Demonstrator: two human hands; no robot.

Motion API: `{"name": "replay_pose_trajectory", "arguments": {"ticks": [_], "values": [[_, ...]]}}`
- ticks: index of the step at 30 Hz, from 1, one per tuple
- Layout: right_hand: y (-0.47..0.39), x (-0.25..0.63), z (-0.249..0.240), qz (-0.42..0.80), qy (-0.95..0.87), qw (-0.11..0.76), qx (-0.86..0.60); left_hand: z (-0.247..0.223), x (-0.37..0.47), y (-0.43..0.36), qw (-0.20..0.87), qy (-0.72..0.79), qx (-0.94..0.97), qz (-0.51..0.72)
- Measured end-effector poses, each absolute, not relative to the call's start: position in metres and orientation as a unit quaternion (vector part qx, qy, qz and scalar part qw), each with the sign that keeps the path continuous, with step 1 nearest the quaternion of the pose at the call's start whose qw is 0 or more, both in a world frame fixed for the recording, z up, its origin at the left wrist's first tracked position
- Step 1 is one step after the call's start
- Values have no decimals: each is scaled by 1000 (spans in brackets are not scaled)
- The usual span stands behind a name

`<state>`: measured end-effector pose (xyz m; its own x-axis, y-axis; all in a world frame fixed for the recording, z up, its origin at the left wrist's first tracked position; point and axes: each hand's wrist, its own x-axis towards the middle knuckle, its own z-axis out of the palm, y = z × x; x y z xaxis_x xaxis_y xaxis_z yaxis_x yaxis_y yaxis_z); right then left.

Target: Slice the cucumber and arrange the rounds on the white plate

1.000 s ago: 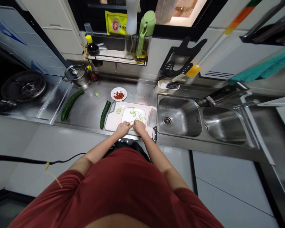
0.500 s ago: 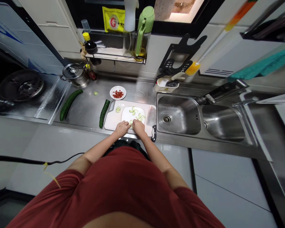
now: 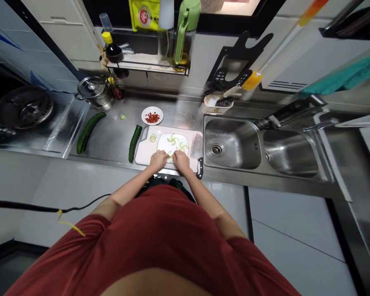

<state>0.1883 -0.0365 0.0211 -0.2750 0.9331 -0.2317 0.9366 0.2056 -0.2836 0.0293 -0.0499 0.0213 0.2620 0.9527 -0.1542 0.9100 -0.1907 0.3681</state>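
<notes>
A white square plate [image 3: 164, 142] lies on the pale cutting board [image 3: 144, 153], with thin cucumber slices [image 3: 173, 139] laid on it in curved clusters. Over the plate's near left edge, my left hand [image 3: 158, 160] has its fingers closed beside a slice; what they hold is too small to make out. My right hand [image 3: 181, 160] is closed at the near right edge, its fingertips hidden against the slices. A small gap parts the two hands. Two round slices [image 3: 153, 138] rest on the board's left side. A knife [image 3: 200, 167] lies along the board's right side.
Left of the board are a cut cucumber [image 3: 135, 144] and a longer cucumber [image 3: 89, 132]. Behind it stands a small dish [image 3: 152, 116] of red pieces. A steel pot [image 3: 95, 93] is at the back left. The double sink [image 3: 232, 142] lies to the right.
The view has shifted slightly, moving the counter up in the picture. My hands have parted a little, and more of the slices between them shows.
</notes>
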Motion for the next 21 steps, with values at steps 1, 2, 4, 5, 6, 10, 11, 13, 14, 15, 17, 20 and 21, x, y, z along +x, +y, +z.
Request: {"name": "replay_pose_trajectory", "arguments": {"ticks": [1,2,4,5,6,10,11,13,14,15,17,20,21], "values": [[-36,190,21,-188,773,-2,606,22,29,-50,198,608,767,61],[-37,192,21,-189,770,-8,609,22,29,-51,197,609,765,69],[-39,195,21,-188,768,-17,612,22,28,-54,193,607,766,87],[-41,196,22,-187,768,-22,612,22,27,-56,189,604,769,94],[-43,198,22,-186,768,-27,612,21,25,-58,186,603,770,101],[-52,202,23,-190,765,-51,613,19,15,-58,168,638,741,127],[-54,203,25,-192,763,-56,615,19,11,-56,163,653,728,132],[-57,205,27,-197,760,-68,615,19,4,-52,156,680,703,139],[-58,205,29,-199,760,-76,614,19,0,-49,152,692,691,141],[-58,206,30,-202,761,-85,611,19,-4,-46,148,704,679,144],[-59,207,33,-209,761,-103,605,19,-11,-40,136,730,652,152],[-59,209,35,-219,754,-121,607,18,-22,-28,123,764,608,174],[-59,209,35,-222,752,-126,608,18,-25,-23,123,773,595,182]]}}
